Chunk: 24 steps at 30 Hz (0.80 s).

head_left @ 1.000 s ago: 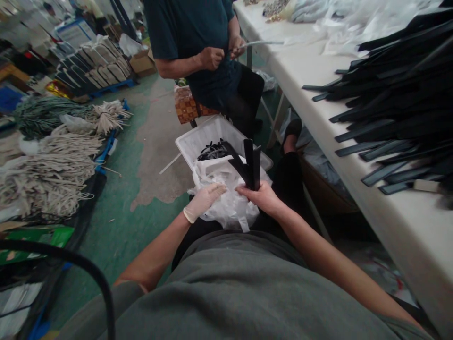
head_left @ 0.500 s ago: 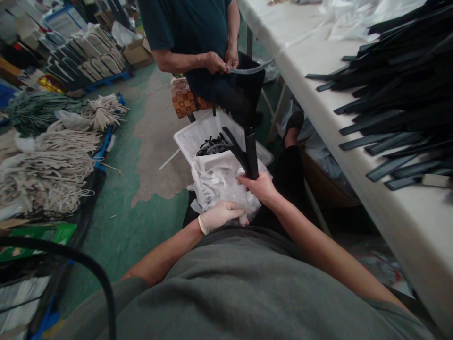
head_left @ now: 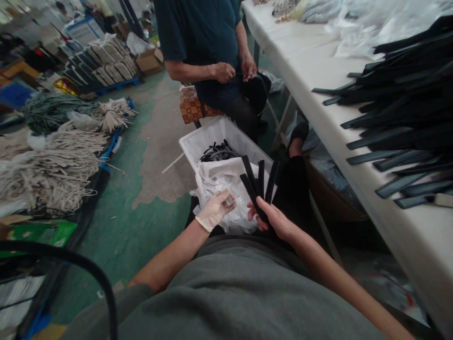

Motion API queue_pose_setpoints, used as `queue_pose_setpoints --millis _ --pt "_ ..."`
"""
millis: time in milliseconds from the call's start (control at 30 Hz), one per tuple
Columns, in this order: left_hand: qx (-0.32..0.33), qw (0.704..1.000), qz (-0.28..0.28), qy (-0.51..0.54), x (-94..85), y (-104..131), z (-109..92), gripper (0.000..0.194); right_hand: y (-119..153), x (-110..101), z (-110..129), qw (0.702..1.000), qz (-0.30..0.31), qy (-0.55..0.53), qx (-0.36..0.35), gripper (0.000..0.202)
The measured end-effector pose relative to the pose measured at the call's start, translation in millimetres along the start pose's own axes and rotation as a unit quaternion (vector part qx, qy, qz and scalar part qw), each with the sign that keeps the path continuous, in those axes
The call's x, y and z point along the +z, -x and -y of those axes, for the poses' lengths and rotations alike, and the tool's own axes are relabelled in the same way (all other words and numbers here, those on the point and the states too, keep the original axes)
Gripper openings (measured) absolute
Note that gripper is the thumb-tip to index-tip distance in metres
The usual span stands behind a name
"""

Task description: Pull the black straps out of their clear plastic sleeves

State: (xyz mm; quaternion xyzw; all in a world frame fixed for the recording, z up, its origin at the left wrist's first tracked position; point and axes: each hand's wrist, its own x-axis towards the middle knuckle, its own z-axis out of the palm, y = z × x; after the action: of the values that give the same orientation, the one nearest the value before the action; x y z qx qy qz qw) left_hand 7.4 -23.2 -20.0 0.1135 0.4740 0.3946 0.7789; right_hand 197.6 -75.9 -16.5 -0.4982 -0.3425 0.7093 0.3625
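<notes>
Several black strips (head_left: 261,182) stick up, fanned apart, from my right hand (head_left: 271,217), whose fingers are wrapped round their lower ends. My left hand (head_left: 216,210), in a pale glove, is over the white plastic bag (head_left: 226,177) with its fingers curled round something small and whitish that I cannot make out. The bag lies on my lap and over the near end of a white bin (head_left: 189,144). Black cord-like pieces (head_left: 219,152) lie inside the bin, behind the bag.
A person in a dark shirt (head_left: 201,38) sits beyond the bin, hands holding something thin. At right, a white table (head_left: 300,71) bears a heap of black strips (head_left: 406,104) and clear plastic bags (head_left: 361,28). Bundles of beige cords (head_left: 56,165) lie at left.
My right hand has moved right and lower, and its black strips are more spread. My left hand has risen slightly from the bag's near edge. The other person's hands have moved apart.
</notes>
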Motion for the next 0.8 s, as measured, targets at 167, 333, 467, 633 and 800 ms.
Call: queue_pose_setpoints --millis 167,333,467,633,800 --pt "-0.034 0.998 0.042 0.035 2.2 -1.6 -4.1 0.015 26.0 0.6 -12.8 1.000 0.000 -0.026 0.012 0.042" --pt "-0.040 0.997 0.062 -0.014 5.3 1.2 -1.7 0.018 38.2 -1.4 -4.8 0.999 -0.042 -0.026 -0.006 0.040" --pt "-0.016 0.990 0.096 -0.098 10.5 4.9 4.0 0.024 29.6 -6.6 7.4 0.997 -0.068 -0.047 -0.004 0.044" --pt "-0.017 0.961 0.127 -0.245 12.9 7.7 19.0 0.039 1.6 -3.8 13.4 0.996 -0.065 -0.060 0.025 0.042" --pt "-0.042 0.949 0.109 -0.294 9.5 9.0 29.6 0.041 -20.2 -0.8 17.2 0.990 -0.142 -0.007 -0.023 0.035"
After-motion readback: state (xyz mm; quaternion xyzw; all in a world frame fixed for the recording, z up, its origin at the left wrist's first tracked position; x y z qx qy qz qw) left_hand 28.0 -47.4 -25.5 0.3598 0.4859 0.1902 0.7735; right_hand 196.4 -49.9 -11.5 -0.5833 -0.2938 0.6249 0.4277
